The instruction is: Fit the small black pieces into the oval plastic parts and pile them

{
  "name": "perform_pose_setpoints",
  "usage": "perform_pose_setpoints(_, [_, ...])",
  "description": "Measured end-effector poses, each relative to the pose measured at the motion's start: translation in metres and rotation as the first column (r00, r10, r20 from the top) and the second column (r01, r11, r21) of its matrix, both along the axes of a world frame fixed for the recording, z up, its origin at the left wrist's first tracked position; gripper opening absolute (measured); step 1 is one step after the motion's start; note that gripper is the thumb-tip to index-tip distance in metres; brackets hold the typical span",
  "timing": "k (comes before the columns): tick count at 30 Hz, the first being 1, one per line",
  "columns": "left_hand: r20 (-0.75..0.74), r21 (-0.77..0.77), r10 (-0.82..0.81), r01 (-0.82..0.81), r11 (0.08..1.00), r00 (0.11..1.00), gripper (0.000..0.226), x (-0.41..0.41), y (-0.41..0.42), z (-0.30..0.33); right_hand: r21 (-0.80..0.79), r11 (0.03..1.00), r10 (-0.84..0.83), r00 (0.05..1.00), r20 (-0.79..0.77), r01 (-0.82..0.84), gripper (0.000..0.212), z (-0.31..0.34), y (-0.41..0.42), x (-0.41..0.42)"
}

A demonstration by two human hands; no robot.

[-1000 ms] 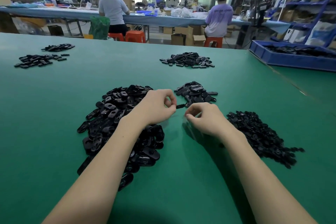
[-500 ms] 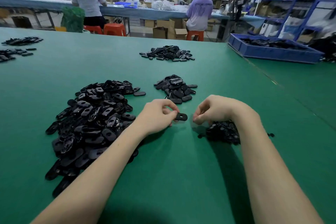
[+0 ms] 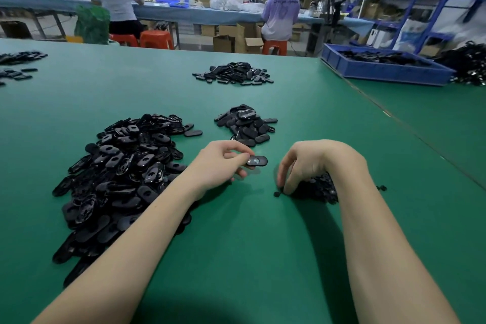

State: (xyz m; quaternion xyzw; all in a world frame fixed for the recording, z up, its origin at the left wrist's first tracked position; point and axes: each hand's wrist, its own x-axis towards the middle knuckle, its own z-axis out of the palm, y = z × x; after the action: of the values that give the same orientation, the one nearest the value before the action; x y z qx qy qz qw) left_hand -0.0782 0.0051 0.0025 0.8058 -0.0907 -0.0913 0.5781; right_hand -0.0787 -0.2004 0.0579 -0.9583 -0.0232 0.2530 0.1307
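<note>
On the green surface (image 3: 263, 244), at the near edge where the person is working:

Left hand: the left hand (image 3: 221, 166) is hovering just above the surface, its fingers (image 3: 238, 151) and thumb clamping one end of an oval plastic part (image 3: 257, 161); the rest of the part is sticking out to the right, lying flat and level.

Right hand: the right hand (image 3: 307, 163) is arching over the heap of small black pieces (image 3: 319, 188), fingers curling down with the tips meeting at the heap's left edge. Whether they are pinching a piece, I cannot tell; the tips are hiding the spot.

Loose piece: one small black piece (image 3: 276, 194) is lying alone on the surface just left of those fingertips.

Supply heap: a large heap of oval parts (image 3: 123, 166) is sitting to the left, with the left forearm crossing over its near side.

Finished pile: a smaller pile of oval parts (image 3: 246, 125) is lying just beyond the two hands.

Far pile: another pile of black parts (image 3: 234, 73) is lying further back, well apart from the hands.

Right edge: a blue tray (image 3: 381, 73) is holding more black parts.

Background: two people are sitting on orange stools (image 3: 156, 39) at a long bench, backs turned.
</note>
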Motion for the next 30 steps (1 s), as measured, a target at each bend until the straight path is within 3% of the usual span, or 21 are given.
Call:
perform_pose_setpoints(3, [-0.056,-0.12,0.039,-0.045,0.992,0.998,0.015,0.0,-0.001,0.0,0.05,0.999,-0.015,0.999,0.041,0.013,0.012,0.0,-0.001,0.0])
perform_pose_setpoints(6, [-0.119,-0.213,0.098,-0.122,0.97,0.988,0.014,0.002,-0.002,0.0,0.205,0.978,-0.069,0.985,0.16,0.035,0.007,0.0,-0.003,0.003])
perform_pose_setpoints(10, [-0.197,-0.33,0.131,-0.191,0.924,0.972,0.011,0.005,-0.004,0.0,0.562,0.825,-0.197,0.961,0.194,0.055,0.009,-0.002,0.002,0.004])
perform_pose_setpoints(12, [-0.2,-0.341,0.127,-0.191,0.92,0.972,0.01,0.005,-0.004,0.001,0.666,0.744,-0.247,0.95,0.193,0.058,0.007,-0.003,0.007,0.004])
perform_pose_setpoints(30, [-0.145,-0.467,0.087,-0.146,0.872,0.986,0.013,0.001,-0.004,0.005,0.73,0.676,-0.381,0.896,0.229,0.101,0.008,-0.013,0.017,0.007])
